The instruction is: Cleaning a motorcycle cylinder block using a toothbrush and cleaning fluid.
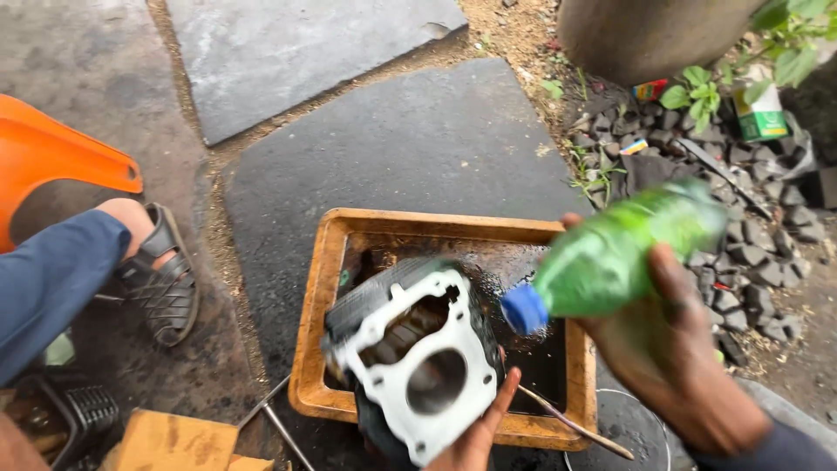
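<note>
Right grip (671, 349) tilts bottle (623, 249) above cylinder (418, 358).

Dark stone slabs (401, 148) with sandy gaps form the ground. An orange tray (316, 331) sits on the nearest slab, a sandalled foot (161, 279) to its left. Charcoal lumps (750, 244) lie at right.

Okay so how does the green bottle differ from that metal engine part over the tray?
The green bottle is translucent plastic with a blue cap; the engine cylinder is grey metal, finned, with a round bore. The bottle is slim and lies tilted, cap down toward the cylinder; the cylinder is blocky, its pale flat face turned up. The right hand grips the bottle; the left hand holds up the cylinder. Both are held over the wooden tray.
</note>
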